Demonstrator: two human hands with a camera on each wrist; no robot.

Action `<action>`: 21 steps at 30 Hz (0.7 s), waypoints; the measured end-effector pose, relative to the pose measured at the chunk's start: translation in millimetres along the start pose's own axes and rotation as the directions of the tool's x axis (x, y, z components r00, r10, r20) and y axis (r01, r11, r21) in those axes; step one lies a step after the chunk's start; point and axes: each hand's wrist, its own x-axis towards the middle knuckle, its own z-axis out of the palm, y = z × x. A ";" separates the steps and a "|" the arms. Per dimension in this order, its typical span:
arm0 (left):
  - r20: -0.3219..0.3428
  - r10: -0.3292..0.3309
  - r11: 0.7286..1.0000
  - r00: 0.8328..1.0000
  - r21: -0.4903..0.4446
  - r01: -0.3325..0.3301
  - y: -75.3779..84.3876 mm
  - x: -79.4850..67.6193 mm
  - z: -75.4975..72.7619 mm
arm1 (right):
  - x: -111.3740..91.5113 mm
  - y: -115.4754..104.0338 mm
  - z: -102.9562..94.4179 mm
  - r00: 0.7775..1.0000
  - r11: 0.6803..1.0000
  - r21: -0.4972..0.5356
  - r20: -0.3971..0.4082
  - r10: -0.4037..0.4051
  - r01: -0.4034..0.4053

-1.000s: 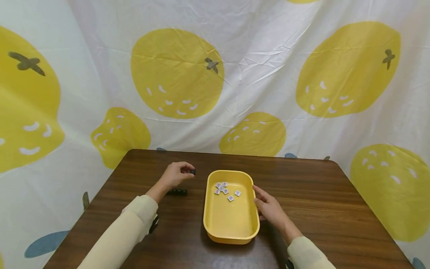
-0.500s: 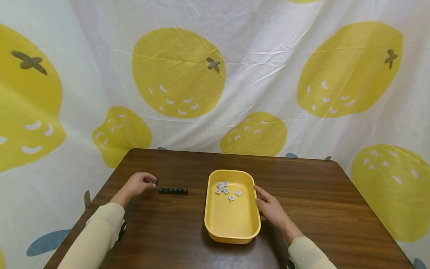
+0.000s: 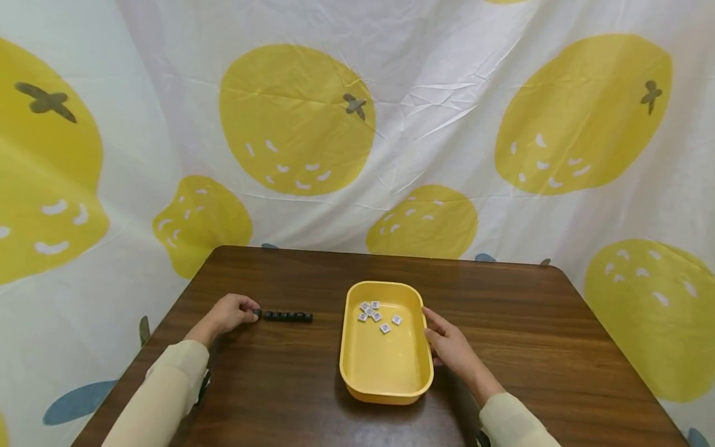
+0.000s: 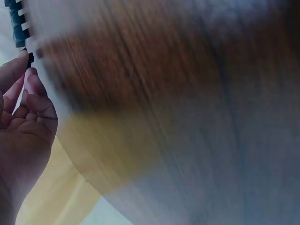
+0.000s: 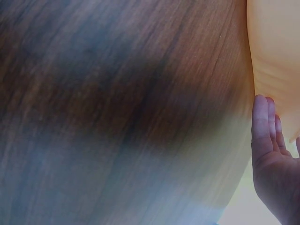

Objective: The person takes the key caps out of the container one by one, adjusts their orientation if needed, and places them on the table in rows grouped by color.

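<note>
In the head view my left hand [image 3: 229, 313] pinches a small black keycap [image 3: 257, 314] between thumb and fingertips. It is at the left end of a straight row of several black keycaps [image 3: 287, 316] on the table. The left wrist view shows the row [image 4: 18, 26] from the side, just beyond the fingertips of my left hand [image 4: 30, 110]; the pinched piece is mostly covered. My right hand [image 3: 455, 347] rests its fingers along the right side of a yellow tray [image 3: 385, 372]. Those right-hand fingers [image 5: 260, 117] look fairly straight in the right wrist view.
Several small white square pieces [image 3: 370, 312] with grey marks lie in the tray, mostly toward its far left. A dark wooden table [image 3: 519, 323] carries everything. Behind it hangs a white cloth [image 3: 424, 124] printed with lemons.
My left hand has carried the black keycap leftward past the row, then lowered it beside the row's left end. My right hand has stayed at the tray.
</note>
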 end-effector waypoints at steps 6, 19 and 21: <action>0.012 0.003 1.000 1.000 0.008 -0.003 -1.3 3.0 4.4 | 0.2 1.4 -0.2 1.000 1.000 0.012 -0.001 -0.002 0.002; 0.006 -0.028 1.000 1.000 0.011 0.028 4.9 1.6 4.5 | 2.6 3.5 -0.8 1.000 0.999 0.040 0.009 -0.013 0.012; -0.016 -0.017 1.000 1.000 0.019 0.017 8.3 1.9 5.4 | 1.9 3.7 -0.9 1.000 0.999 0.040 0.010 -0.013 0.012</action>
